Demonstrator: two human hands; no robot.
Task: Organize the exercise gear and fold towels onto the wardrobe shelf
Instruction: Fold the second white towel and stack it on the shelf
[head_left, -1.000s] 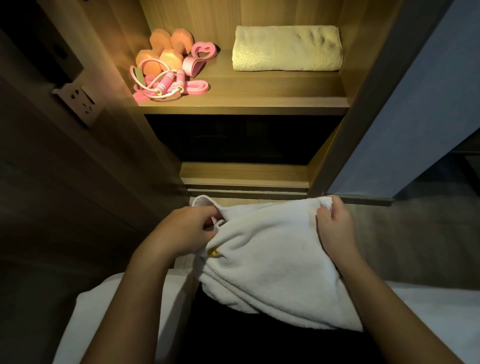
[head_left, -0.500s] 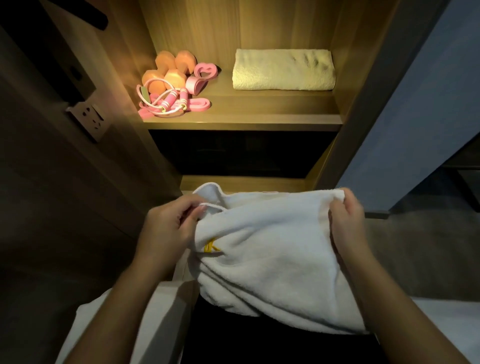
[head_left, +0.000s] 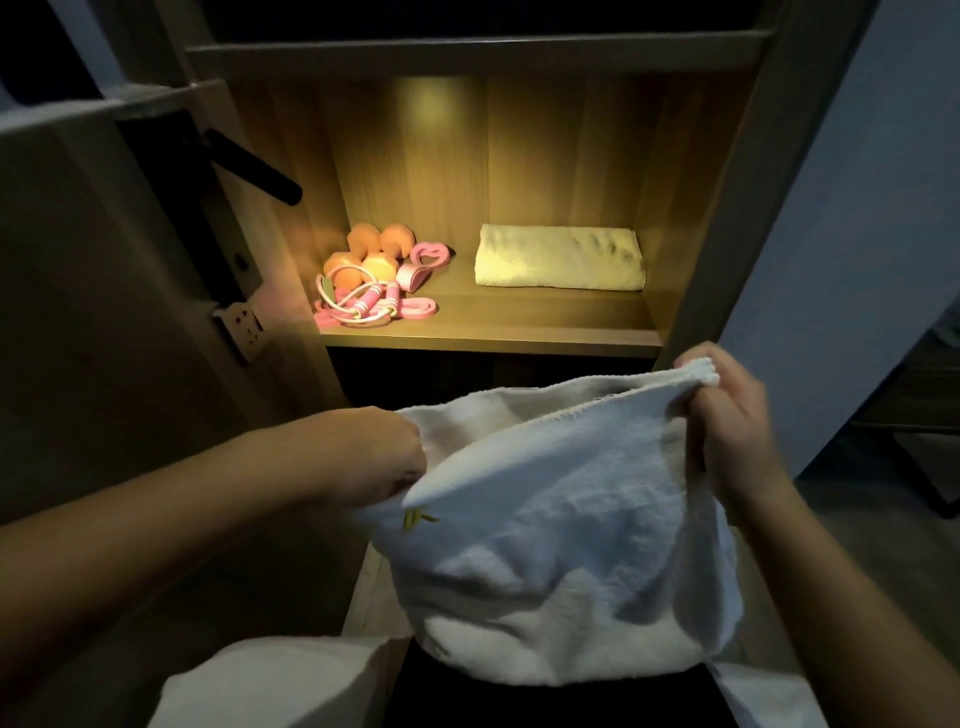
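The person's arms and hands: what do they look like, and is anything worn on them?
Both forearms are bare to the frame's edge: no sleeves, gloves or watch show. The right hand shows no ring. On the left hand the fingers are hidden behind the white towel, so rings cannot be told.

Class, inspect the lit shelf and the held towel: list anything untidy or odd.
The white towel hangs bunched, unfolded, gripped by left hand and right hand. On the shelf the pink skipping rope lies tangled by the orange dumbbells. The yellow towel is neatly folded.
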